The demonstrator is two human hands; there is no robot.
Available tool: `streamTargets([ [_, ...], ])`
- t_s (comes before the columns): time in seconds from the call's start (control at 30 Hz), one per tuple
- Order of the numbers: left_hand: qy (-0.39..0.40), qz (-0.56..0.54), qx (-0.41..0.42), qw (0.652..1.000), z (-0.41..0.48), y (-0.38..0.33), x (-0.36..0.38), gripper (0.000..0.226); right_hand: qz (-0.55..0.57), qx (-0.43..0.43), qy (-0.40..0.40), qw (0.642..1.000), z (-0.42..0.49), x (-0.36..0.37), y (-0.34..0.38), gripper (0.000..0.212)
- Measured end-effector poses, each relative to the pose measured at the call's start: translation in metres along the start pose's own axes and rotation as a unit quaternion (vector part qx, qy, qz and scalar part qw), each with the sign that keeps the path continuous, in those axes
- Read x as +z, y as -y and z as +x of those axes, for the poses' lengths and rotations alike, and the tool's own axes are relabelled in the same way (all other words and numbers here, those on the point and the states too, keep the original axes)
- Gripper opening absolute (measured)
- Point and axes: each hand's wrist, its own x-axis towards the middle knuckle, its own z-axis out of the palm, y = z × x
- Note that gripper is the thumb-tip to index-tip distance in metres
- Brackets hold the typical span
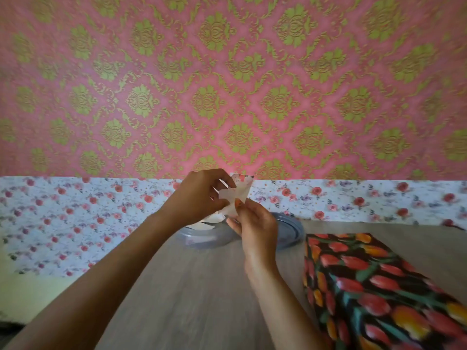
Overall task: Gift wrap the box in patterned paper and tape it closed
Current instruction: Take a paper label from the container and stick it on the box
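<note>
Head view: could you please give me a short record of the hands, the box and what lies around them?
box: wrapped in tulip-patterned paper, lying on the table, untouched
left hand: pinches a pale paper scrap
right hand: pinches the same scrap from below
grey plate: on the table beneath the hands, holding more pale scraps

left hand [199, 195] and right hand [255, 228] both pinch a small white paper scrap [237, 195] at centre, just above a grey round dish [290, 231]. tulip-print wrapped box [374, 286] lies at 4 o'clock on the wood-grain table [197, 286]. floral sheet [63, 218] at 9 o'clock, pink-gold wallpaper [227, 84] at 12.
</note>
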Motion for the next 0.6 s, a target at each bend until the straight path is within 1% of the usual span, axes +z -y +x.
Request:
streamTargets([
  [0.03, -0.004, -0.019, 0.006, 1.0, -0.007, -0.009, 0.0, 0.031, -0.022, -0.011, -0.006, 1.0, -0.005, -0.004, 0.008, 0.024],
  [0.07, -0.008, -0.044, 0.012, 0.999, -0.016, -0.024, 0.001, 0.032, -0.044, -0.034, -0.024, 0.998, -0.015, -0.013, 0.021, 0.023],
  [0.1, -0.017, -0.064, 0.01, 0.998, -0.022, -0.034, 0.001, 0.034, -0.086, -0.071, -0.029, 0.993, -0.021, -0.019, 0.029, 0.018],
  [0.13, -0.025, -0.092, 0.01, 0.995, -0.028, -0.047, 0.002, 0.036, -0.129, -0.107, -0.039, 0.985, -0.031, -0.028, 0.039, 0.018],
  [0.17, -0.033, -0.12, 0.008, 0.992, -0.035, -0.06, 0.001, 0.039, -0.174, -0.135, -0.044, 0.974, -0.038, -0.04, 0.047, 0.024],
  [0.2, -0.038, -0.153, 0.009, 0.987, -0.041, -0.072, 0.002, 0.042, -0.204, -0.154, -0.05, 0.965, -0.047, -0.052, 0.059, 0.024],
  [0.23, -0.041, -0.186, 0.009, 0.982, -0.048, -0.086, 0.004, 0.044, -0.231, -0.171, -0.05, 0.957, -0.056, -0.068, 0.072, 0.02],
  [0.3, -0.054, -0.233, 0.009, 0.971, -0.059, -0.104, 0.007, 0.045, -0.273, -0.187, -0.047, 0.942, -0.074, -0.093, 0.097, 0.018],
  [0.4, -0.056, -0.286, 0.0, 0.957, -0.069, -0.126, 0.021, 0.045, -0.333, -0.21, -0.083, 0.915, -0.093, -0.139, 0.124, 0.021],
  [0.47, -0.049, -0.303, -0.004, 0.952, -0.072, -0.136, 0.031, 0.042, -0.361, -0.213, -0.129, 0.899, -0.101, -0.173, 0.132, 0.024],
  [0.5, -0.038, -0.306, -0.004, 0.951, -0.074, -0.144, 0.038, 0.039, -0.385, -0.214, -0.158, 0.884, -0.107, -0.196, 0.138, 0.027],
  [0.6, -0.026, -0.285, 0.014, 0.958, -0.078, -0.154, 0.053, 0.032, -0.423, -0.224, -0.235, 0.846, -0.118, -0.246, 0.143, 0.026],
])
